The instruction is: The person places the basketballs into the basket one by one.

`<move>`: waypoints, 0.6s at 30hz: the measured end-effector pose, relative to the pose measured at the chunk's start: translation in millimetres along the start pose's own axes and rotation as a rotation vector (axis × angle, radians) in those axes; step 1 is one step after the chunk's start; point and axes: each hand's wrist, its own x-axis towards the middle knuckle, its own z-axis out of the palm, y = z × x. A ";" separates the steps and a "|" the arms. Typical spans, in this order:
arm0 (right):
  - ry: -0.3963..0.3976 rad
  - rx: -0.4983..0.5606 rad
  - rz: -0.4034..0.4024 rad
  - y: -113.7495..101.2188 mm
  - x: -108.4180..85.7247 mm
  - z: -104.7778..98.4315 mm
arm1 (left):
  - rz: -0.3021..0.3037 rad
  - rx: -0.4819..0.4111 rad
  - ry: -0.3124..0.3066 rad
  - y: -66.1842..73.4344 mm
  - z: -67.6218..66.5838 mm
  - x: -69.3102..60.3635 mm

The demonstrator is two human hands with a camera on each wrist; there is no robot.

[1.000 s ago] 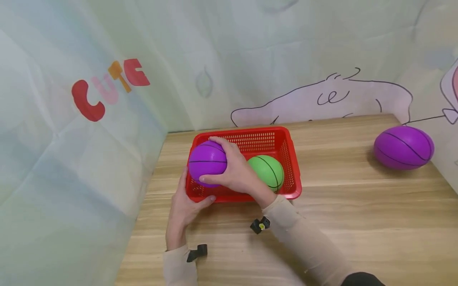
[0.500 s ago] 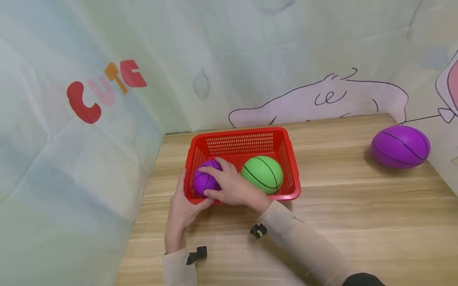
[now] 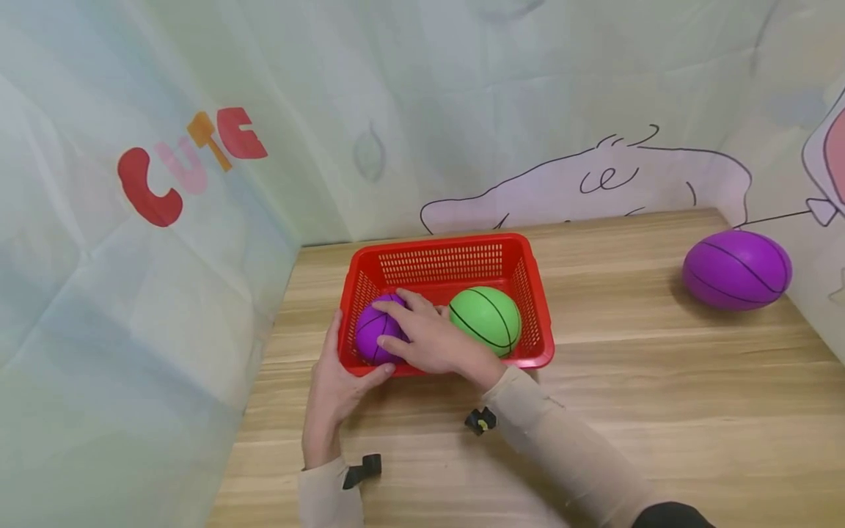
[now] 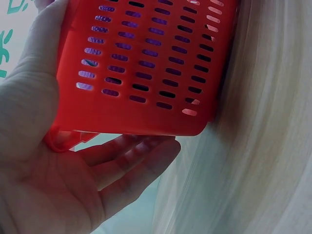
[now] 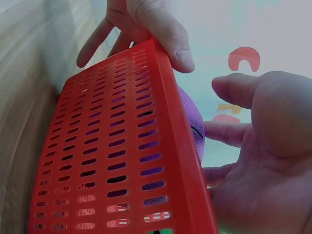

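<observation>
The red basket (image 3: 449, 243) holds a purple ball (image 3: 371, 336) at its left end and a green ball (image 3: 486, 320) at its right. My left hand (image 3: 335, 385) grips the near left corner, thumb at the near rim and fingers along the outer left side; the left wrist view shows this hand (image 4: 53, 180) around the basket corner (image 4: 131, 117). Spread over the purple ball's right side is my right hand (image 3: 432, 341). In the right wrist view its thumb stands off the ball (image 5: 194, 119), while the right hand's (image 5: 273, 151) fingers reach it.
Another purple ball (image 3: 736, 270) lies on the wooden table (image 3: 627, 411) at the far right. A printed cloth backdrop (image 3: 370, 88) rises behind and to the left of the table, close to the basket.
The right hand has lowered the purple ball into the basket's left end, and its hold has loosened. My left hand remains at the basket corner.
</observation>
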 end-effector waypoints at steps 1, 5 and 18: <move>0.000 0.001 0.002 -0.3 -0.1 -0.8 | 0.001 0.001 0.000 0.2 0.0 -0.1; -0.005 0.003 0.001 -1.4 -0.9 -3.2 | -0.003 0.004 0.003 0.4 0.0 -0.2; 0.006 0.036 -0.009 -1.9 -6.6 -15.8 | -0.014 0.023 0.005 0.9 -0.6 1.1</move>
